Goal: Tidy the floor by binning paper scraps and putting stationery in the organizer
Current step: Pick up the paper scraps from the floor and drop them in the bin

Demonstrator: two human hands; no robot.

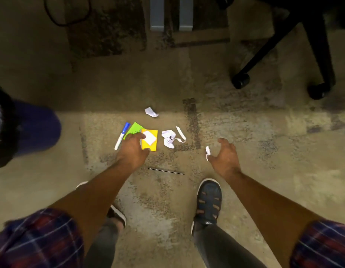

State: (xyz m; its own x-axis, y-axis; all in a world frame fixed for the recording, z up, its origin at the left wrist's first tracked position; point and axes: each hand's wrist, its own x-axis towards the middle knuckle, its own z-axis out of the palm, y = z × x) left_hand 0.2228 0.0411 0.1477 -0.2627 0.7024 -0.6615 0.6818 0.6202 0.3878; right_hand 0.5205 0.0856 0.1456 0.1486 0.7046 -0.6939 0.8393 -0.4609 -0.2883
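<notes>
Black stick point(166, 171) lies crosswise; marker point(122, 135) (blue cap) points away.

office chair base point(283, 47), carpet point(245, 132), black cable point(67, 12)

Head camera looks steeply down at floor point(167, 200)

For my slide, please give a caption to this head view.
Left hand reaches the yellow pad; right hand nears a paper scrap.
</notes>
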